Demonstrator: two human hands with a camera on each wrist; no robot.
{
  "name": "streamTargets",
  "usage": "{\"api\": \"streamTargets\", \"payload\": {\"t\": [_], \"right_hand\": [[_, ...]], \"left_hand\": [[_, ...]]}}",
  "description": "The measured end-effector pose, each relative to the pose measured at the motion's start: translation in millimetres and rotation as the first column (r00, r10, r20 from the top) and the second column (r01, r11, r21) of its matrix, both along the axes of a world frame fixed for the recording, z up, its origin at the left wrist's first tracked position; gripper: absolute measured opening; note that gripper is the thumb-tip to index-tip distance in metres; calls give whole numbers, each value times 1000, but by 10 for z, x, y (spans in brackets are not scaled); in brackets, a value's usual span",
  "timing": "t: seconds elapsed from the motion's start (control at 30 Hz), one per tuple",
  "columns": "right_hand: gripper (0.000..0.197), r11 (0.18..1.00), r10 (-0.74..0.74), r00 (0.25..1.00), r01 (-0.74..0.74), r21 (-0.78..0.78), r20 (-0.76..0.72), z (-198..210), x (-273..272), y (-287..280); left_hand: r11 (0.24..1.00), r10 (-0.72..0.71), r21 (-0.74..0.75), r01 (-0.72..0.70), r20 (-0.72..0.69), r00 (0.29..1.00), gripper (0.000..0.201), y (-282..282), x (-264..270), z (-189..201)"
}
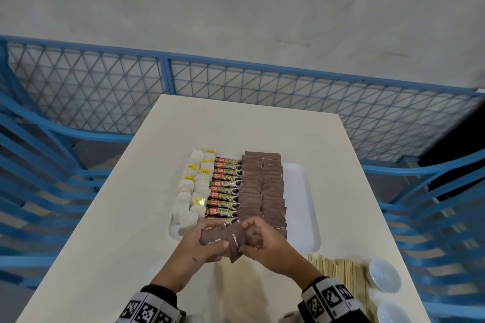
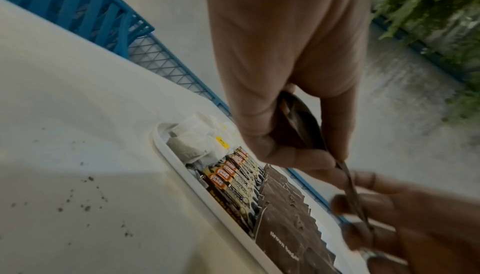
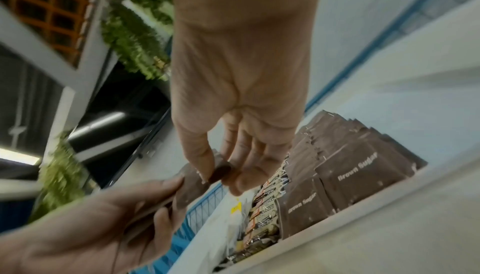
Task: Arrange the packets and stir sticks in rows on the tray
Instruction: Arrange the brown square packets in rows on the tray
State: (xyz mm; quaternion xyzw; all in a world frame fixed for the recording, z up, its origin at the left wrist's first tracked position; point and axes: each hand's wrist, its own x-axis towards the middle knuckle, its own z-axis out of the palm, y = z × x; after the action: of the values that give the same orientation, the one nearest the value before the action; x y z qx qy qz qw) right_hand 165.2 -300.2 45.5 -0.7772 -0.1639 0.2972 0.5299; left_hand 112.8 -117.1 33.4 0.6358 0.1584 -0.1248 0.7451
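Observation:
A white tray (image 1: pixel 301 191) on the table carries rows of white tea bags (image 1: pixel 195 191), coffee granule sticks (image 1: pixel 225 189) and brown sugar packets (image 1: pixel 262 186). Over the tray's near edge my left hand (image 1: pixel 202 241) grips a small stack of brown sugar packets (image 1: pixel 228 240). My right hand (image 1: pixel 262 238) pinches the stack's right end between thumb and fingers. In the left wrist view the held packets (image 2: pixel 298 122) show edge-on. In the right wrist view the thumb and fingers pinch a held packet (image 3: pixel 192 178). Wooden stir sticks (image 1: pixel 338 270) lie on the table near right.
Two white saucers (image 1: pixel 384 275) sit at the table's near right corner beside the sticks. The tray's right strip (image 1: pixel 299 204) is bare. A blue mesh fence (image 1: pixel 236 81) runs behind the cream table (image 1: pixel 118 231), with blue chairs at both sides.

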Motion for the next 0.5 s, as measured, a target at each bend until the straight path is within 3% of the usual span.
{"api": "streamTargets", "payload": {"t": [0.1,0.23,0.27,0.33,0.43,0.5], "right_hand": [[47,997,57,983,-46,-69,173,20,-29,5],[16,976,79,933,0,-218,351,7,13,-4],[8,975,54,940,23,-220,338,7,25,-24],[15,977,-54,959,108,-181,277,-48,67,-97],[11,943,-300,946,314,-110,125,-183,182,-280],[7,918,-387,922,387,-87,12,-260,254,-408]], "left_hand": [[998,-54,44,54,8,998,50,-31,14,-19],[993,-83,79,82,-1,997,44,-43,20,-67],[994,-70,84,70,-6,998,39,-42,15,-81],[998,-21,54,23,-26,999,28,-25,1,-102],[999,41,-18,-42,-58,997,27,15,-15,-118],[996,61,-57,-66,-72,995,27,32,-23,-120]]}}
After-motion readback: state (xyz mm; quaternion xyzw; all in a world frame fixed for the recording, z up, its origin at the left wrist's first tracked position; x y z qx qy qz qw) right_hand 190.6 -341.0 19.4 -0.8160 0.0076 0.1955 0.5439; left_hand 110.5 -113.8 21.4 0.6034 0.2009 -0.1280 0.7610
